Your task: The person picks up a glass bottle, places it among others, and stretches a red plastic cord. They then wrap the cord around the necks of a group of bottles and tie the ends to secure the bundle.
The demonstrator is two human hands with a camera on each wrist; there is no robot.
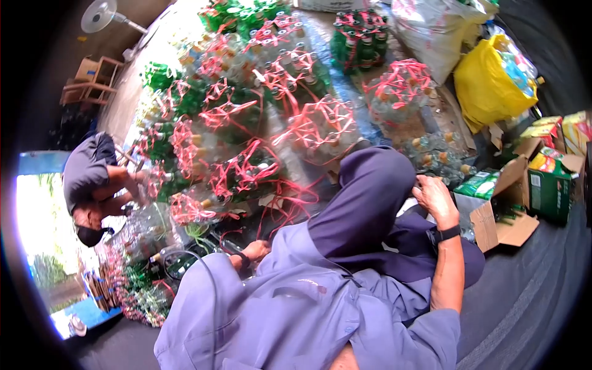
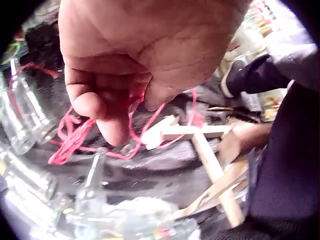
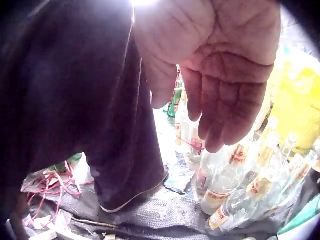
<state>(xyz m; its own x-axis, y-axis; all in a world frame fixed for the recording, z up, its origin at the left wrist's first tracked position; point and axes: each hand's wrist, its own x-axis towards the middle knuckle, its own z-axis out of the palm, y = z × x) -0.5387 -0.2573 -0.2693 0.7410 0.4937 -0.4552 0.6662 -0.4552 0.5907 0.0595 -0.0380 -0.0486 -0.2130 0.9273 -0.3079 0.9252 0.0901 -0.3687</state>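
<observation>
My left hand (image 1: 256, 250) is low beside my lap in the head view, its fingers curled. Pink plastic string (image 2: 75, 142) runs out from between the thumb and fingers in the left wrist view, and the hand grips it. Clear glass bottles (image 2: 90, 192) lie below that hand, beside a frame of light wooden sticks (image 2: 215, 172). By my raised knee is my right hand (image 1: 436, 198), its fingers loosely bent. It holds nothing in the right wrist view, where labelled clear bottles (image 3: 225, 185) stand and lean just beyond its fingertips.
Many bottle bundles tied with pink string (image 1: 320, 123) cover the floor ahead. Open cardboard boxes (image 1: 484, 213) and a yellow bag (image 1: 493, 86) stand to the right. Another person (image 1: 92, 185) bends over bottles at the left. A fan (image 1: 98, 15) stands at the far left.
</observation>
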